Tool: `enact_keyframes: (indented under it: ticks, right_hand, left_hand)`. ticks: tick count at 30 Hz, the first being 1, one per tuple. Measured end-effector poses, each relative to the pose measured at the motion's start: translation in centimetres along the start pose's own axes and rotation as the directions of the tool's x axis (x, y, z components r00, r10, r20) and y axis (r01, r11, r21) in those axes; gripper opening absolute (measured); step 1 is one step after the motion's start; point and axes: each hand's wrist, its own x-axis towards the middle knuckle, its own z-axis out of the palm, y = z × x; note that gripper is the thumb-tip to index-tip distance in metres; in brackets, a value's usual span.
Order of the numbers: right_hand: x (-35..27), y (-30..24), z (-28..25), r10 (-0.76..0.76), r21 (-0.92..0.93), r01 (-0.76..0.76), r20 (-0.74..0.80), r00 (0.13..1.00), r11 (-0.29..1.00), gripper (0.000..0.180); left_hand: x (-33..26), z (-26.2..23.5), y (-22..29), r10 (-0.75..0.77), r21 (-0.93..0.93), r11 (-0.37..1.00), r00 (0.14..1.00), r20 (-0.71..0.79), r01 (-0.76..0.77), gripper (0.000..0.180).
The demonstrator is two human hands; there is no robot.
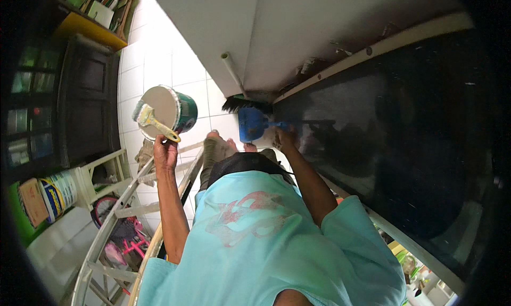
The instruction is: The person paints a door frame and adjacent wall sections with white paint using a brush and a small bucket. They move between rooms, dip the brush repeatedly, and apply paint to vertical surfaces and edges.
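Note:
My left hand [166,156] is closed on the handle end of a paintbrush [154,124] with a yellow-and-white handle. Pale bristles point away from me, over the top of a round bucket [186,110] with a beige top and green side. Whether my fingers also touch the bucket's rim I cannot tell. On the other side, my right hand [286,137] is wrapped round the handle of a blue dustpan [251,125], its pan turned left near my feet. Just beyond the pan, a broom with black bristles [239,103] and a pale green pole [233,71] leans against the wall.
A metal ladder [114,221] stands close on my left. Past it are a white chair [104,173], a white-and-yellow bucket [57,195] and a pink bicycle [136,242]. A large dark glossy panel [372,130] rises along my right. White tiles [183,66] cover the floor.

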Motion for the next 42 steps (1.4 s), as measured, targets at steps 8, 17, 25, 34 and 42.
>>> enact_keyframes:
  ticks: [8, 17, 25, 34, 42]
  right_hand:
    - [0.4, -0.5, 0.8, -0.243, -0.411, 0.342, 0.275, 0.930, 0.845, 0.068]
    - [-6.0, -5.2, 2.1, -0.280, -0.219, 0.231, -0.230, 0.932, 0.948, 0.045]
    - [-3.0, 2.5, 1.8, -0.357, -0.213, 0.296, -0.367, 0.859, 0.931, 0.056]
    - [-1.8, 11.8, -2.4, -0.298, -0.113, 0.279, -0.481, 0.825, 0.954, 0.034]
    - [-6.9, 9.3, -7.3, -0.137, 0.015, 0.162, -0.456, 0.879, 0.987, 0.020]
  left_hand:
    - [8.2, 2.4, 5.3, 0.003, 0.086, 0.996, 0.990, 0.142, -0.016, 0.036]
    - [17.0, 4.0, 13.8, -0.137, 0.237, 0.966, 0.982, 0.133, 0.103, 0.014]
    - [19.5, 9.6, 16.6, -0.114, 0.389, 0.920, 0.979, 0.171, 0.040, 0.021]
    - [17.6, 9.1, 17.3, -0.197, 0.339, 0.933, 0.956, 0.216, 0.116, 0.052]
    - [17.7, 3.3, 18.0, -0.183, 0.521, 0.853, 0.921, 0.344, -0.025, 0.023]
